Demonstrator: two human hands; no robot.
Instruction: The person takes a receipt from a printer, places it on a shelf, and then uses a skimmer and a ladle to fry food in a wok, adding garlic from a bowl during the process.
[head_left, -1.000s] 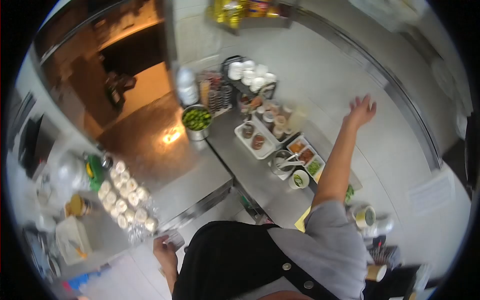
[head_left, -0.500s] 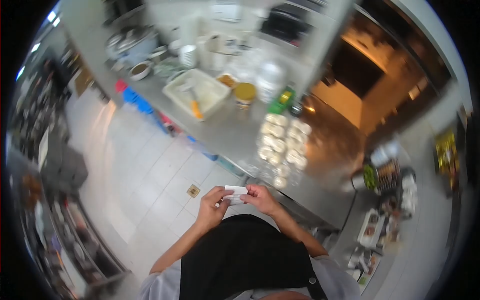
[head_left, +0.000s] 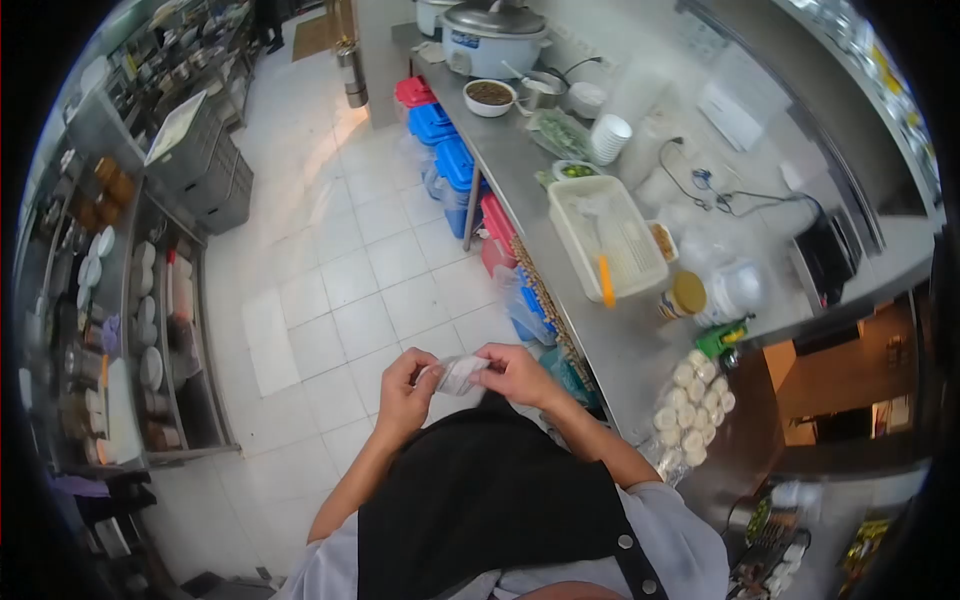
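Observation:
A small slip of white paper (head_left: 460, 374) is stretched between my two hands, in front of the black apron. My left hand (head_left: 408, 385) pinches its left end between thumb and fingers. At the other end, my right hand (head_left: 515, 374) grips the slip the same way. Faint marks show on the paper, too small to read. Both hands are over the tiled floor, to the left of the steel counter (head_left: 625, 350).
On the counter are a cream plastic tub (head_left: 565, 225) with an orange-handled tool, a yellow-lidded jar (head_left: 684, 295), bagged white dough balls (head_left: 690, 410) and a rice cooker (head_left: 490, 50). Blue bins (head_left: 455, 165) stand beneath. Shelving (head_left: 150, 350) and grey crates (head_left: 210, 180) are at left.
My view has swung left, so the counter now appears further right and more floor shows. The paper, flat and folded-looking before, is now spread and slightly twisted between my hands.

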